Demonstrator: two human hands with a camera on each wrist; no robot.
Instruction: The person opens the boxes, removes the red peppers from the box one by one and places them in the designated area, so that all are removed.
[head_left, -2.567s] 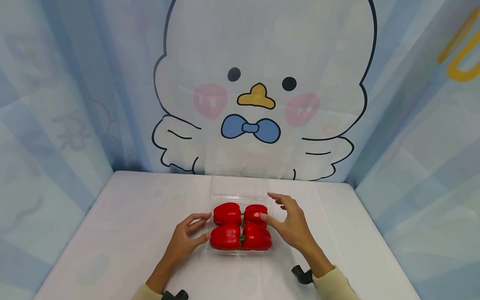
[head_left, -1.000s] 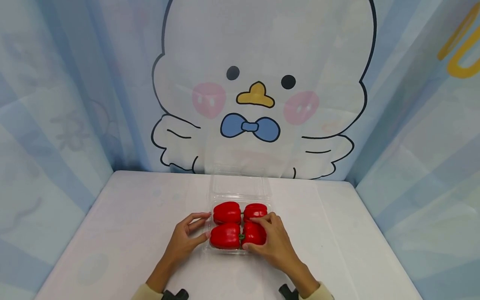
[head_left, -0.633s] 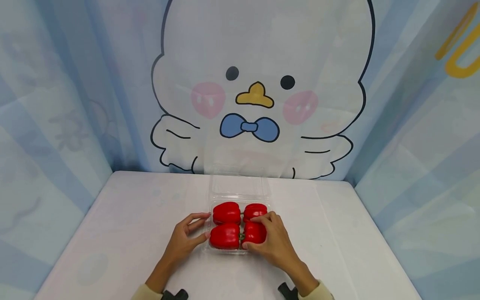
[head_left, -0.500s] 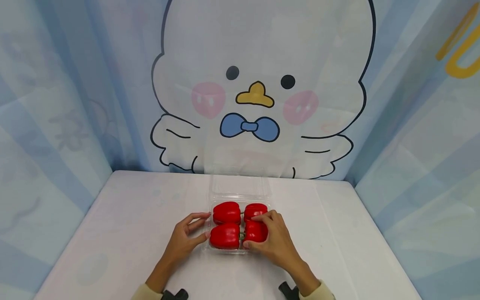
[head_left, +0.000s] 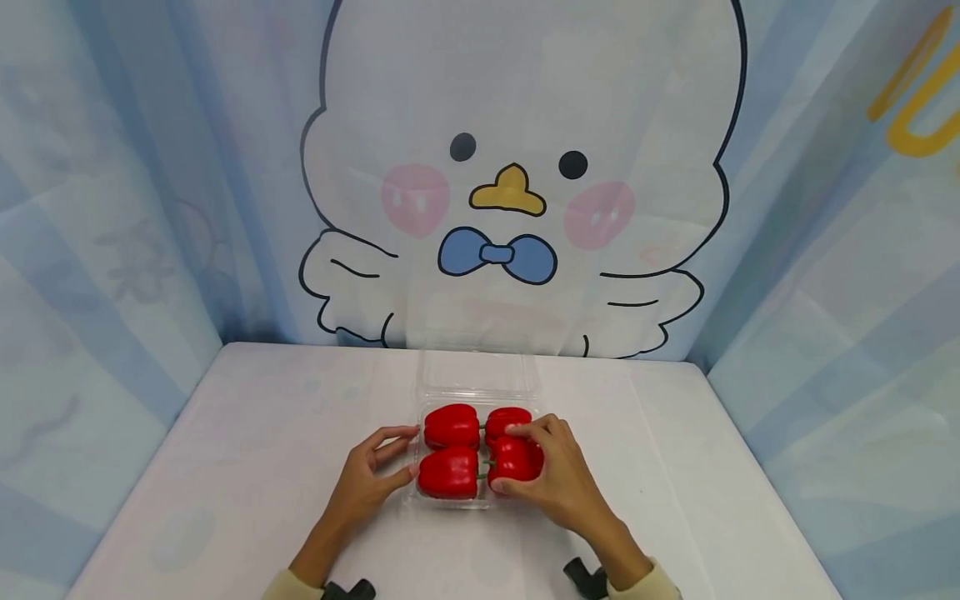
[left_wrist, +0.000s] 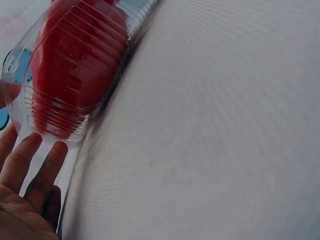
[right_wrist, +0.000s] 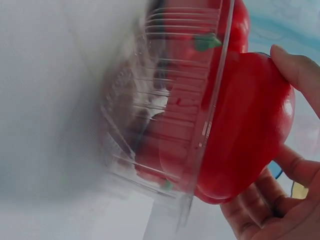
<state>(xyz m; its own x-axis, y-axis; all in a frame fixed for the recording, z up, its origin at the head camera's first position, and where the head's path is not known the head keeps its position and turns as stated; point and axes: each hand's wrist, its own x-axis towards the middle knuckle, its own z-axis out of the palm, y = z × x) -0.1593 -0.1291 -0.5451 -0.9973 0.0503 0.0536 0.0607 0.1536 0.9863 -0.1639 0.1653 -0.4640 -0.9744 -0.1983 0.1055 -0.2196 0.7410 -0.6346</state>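
Observation:
A clear plastic box [right_wrist: 122,175] holds red bell peppers, with its lid [head_left: 480,372] folded back behind it. My right hand [head_left: 562,479] grips the front right bell pepper [head_left: 517,460] between thumb and fingers. In the right wrist view, that pepper [right_wrist: 245,125] stands partly above the box's rim. The back left pepper [head_left: 452,426], front left pepper [head_left: 447,473] and back right pepper [head_left: 507,421] lie in the box. My left hand [head_left: 363,477] touches the box's left side with its fingertips. In the left wrist view its fingers [left_wrist: 49,167] are extended against the clear wall.
A white cloth covers the table [head_left: 285,417]. Behind it hangs a curtain [head_left: 510,308] printed with a cartoon bird, and patterned curtains stand at both sides. Dark camera mounts [head_left: 585,577] sit at the wrists.
My right hand came down from the box's right side, took hold of the front right pepper, then raised it slightly and shifted it right. The left hand stayed at the box.

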